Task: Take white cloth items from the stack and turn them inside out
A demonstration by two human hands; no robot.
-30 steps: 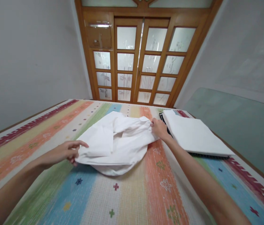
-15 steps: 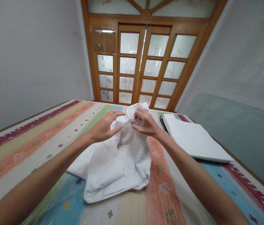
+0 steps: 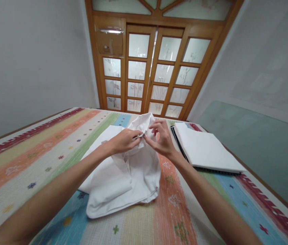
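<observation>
A crumpled white shirt lies on a striped, many-coloured bedspread. Its upper part is lifted off the bed. My left hand pinches the raised cloth near the collar, fingers closed on it. My right hand grips the same bunched cloth from the right, thumb and forefinger pressed together, the other fingers spread above. The two hands almost touch.
A folded white garment rests on a dark folded item at the right of the bed. Behind the bed stands a wooden door with frosted glass panes. White walls flank it. A green floor lies to the right.
One second ago the shirt lay flat with my hands at its two sides. Both hands came together at its top and lifted it; since half a second ago my left fingers have closed on the cloth.
</observation>
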